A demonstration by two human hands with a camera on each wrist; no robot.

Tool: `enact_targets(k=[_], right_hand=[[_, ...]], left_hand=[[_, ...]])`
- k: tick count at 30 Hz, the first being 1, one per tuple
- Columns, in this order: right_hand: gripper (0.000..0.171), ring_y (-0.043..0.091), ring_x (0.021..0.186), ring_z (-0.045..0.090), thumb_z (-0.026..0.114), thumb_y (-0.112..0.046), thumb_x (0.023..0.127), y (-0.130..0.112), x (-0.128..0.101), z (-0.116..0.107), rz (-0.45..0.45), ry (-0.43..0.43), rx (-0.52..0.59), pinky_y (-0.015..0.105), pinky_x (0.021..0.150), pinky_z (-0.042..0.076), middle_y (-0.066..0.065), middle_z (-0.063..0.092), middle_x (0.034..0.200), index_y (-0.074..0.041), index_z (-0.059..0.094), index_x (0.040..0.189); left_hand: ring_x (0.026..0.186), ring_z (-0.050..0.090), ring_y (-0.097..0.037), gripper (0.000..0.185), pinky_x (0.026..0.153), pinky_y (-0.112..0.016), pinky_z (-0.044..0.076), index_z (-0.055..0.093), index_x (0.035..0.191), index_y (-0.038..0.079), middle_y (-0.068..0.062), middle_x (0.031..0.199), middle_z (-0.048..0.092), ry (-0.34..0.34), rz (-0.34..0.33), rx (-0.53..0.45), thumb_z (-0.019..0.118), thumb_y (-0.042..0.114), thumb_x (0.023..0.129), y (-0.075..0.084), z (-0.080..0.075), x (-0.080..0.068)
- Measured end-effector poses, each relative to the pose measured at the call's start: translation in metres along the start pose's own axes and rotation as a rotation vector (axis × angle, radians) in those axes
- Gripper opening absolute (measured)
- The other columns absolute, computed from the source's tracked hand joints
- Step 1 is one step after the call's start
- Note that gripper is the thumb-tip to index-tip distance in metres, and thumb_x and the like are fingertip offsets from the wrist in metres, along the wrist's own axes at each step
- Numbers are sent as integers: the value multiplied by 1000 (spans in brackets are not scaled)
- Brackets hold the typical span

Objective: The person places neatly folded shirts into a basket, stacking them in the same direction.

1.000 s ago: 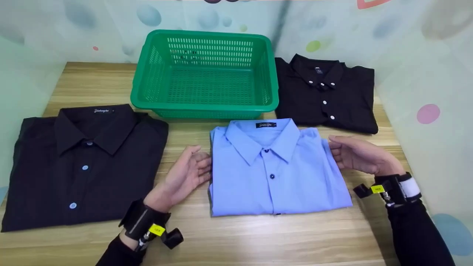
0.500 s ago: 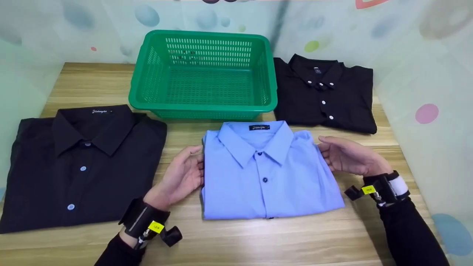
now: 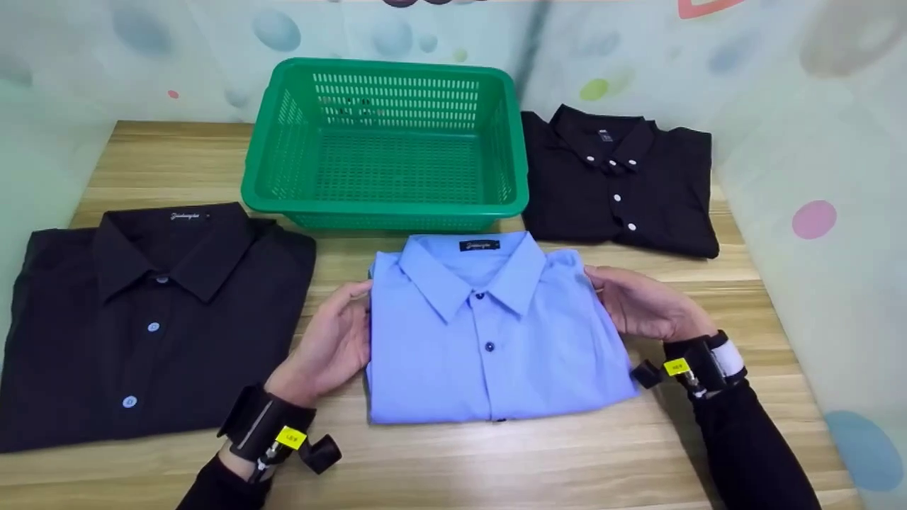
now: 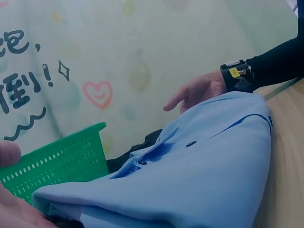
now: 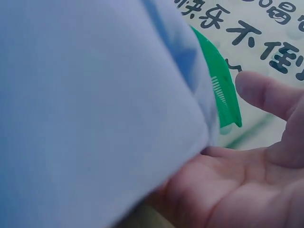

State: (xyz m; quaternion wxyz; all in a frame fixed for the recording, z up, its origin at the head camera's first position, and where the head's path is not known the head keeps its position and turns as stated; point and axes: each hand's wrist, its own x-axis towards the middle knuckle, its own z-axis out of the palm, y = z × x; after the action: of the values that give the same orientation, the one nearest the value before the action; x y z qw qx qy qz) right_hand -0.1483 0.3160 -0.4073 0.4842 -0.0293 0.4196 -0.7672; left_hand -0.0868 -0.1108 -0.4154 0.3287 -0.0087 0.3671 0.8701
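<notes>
Left hand (image 3: 327,343): your grip's wide, thumb apart, fingertips hidden under the blue shirt's (image 3: 425,368) edge.
Right hand (image 3: 645,306): you've got it wide too, thumb raised, fingers under the opposite edge.
Blue shirt: folded, in front of green basket (image 3: 382,207).
Large dark shirt (image 3: 212,354): basket's front-left.
Small black shirt (image 3: 666,191): basket's right.

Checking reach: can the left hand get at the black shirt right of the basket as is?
Probably not directly: the left hand is at the left edge of the blue shirt, which lies between it and the black shirt.
</notes>
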Motion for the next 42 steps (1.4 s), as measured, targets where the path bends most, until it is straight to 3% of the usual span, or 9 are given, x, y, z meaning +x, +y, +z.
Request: enact_targets(k=[4, 7, 12, 14, 18, 23, 31, 36, 42], right_hand=[[31, 27, 98, 66, 31, -28, 110, 7, 4, 4, 17, -21, 37, 43, 82, 55, 12, 65, 109, -4, 49, 119], [31, 27, 105, 63, 33, -27, 109, 11, 9, 8, 29, -11, 90, 45, 89, 52, 12, 63, 116, -5, 48, 124], [30, 28, 108, 61, 40, -24, 107, 18, 16, 20, 59, 67, 126, 45, 93, 50, 14, 62, 120, -5, 48, 130], [29, 29, 107, 62, 43, -20, 107, 21, 17, 25, 59, 105, 133, 45, 91, 51, 14, 63, 119, -3, 49, 129], [22, 28, 103, 65, 48, -11, 104, 28, 22, 32, 39, 179, 116, 41, 88, 53, 15, 65, 115, -1, 53, 123], [22, 28, 100, 66, 54, -6, 100, 32, 26, 35, 30, 256, 80, 40, 86, 54, 15, 66, 112, -2, 53, 122], [31, 28, 104, 65, 58, -7, 99, 33, 26, 32, 40, 320, 28, 40, 88, 53, 16, 65, 116, -1, 49, 128], [34, 30, 102, 66, 59, -7, 99, 32, 23, 32, 47, 329, 32, 41, 86, 54, 18, 65, 114, -1, 45, 129], [33, 29, 100, 66, 60, -7, 98, 33, 24, 34, 48, 364, 35, 41, 84, 54, 17, 67, 112, -1, 47, 128]], left_hand=[[140, 14, -18, 70, 112, -36, 17, -11, 156, 20, -3, 158, 8, 75, 25, 39, 33, 35, 104, -3, 0, -1], [140, 10, -12, 73, 113, -32, 12, -13, 156, 21, 5, 160, 2, 141, 43, 72, 37, 33, 104, -4, 2, -1], [130, 33, -16, 60, 108, -34, 26, 19, 154, 12, -5, 150, 30, 189, 25, 101, 45, 29, 103, -4, 5, -1], [120, 44, -20, 48, 102, -36, 35, 34, 145, 9, -9, 137, 44, 186, -9, 103, 48, 27, 102, -4, 6, 0], [107, 55, -20, 33, 92, -35, 44, 47, 129, 7, -8, 121, 56, 131, -89, 107, 50, 27, 102, -4, 6, 0], [103, 58, -20, 25, 91, -36, 47, 50, 123, 8, -7, 115, 59, 93, -110, 107, 52, 22, 102, -7, 4, 1], [104, 61, -22, 25, 90, -39, 49, 50, 123, 8, -9, 115, 62, 185, -90, 120, 58, 14, 100, -9, 1, 1], [110, 58, -25, 35, 94, -40, 47, 44, 130, 8, -12, 122, 59, 197, -89, 115, 59, 14, 99, -9, 1, 2], [106, 60, -23, 34, 91, -39, 49, 45, 130, 8, -11, 119, 61, 217, -106, 107, 57, 18, 100, -8, 1, 1]])
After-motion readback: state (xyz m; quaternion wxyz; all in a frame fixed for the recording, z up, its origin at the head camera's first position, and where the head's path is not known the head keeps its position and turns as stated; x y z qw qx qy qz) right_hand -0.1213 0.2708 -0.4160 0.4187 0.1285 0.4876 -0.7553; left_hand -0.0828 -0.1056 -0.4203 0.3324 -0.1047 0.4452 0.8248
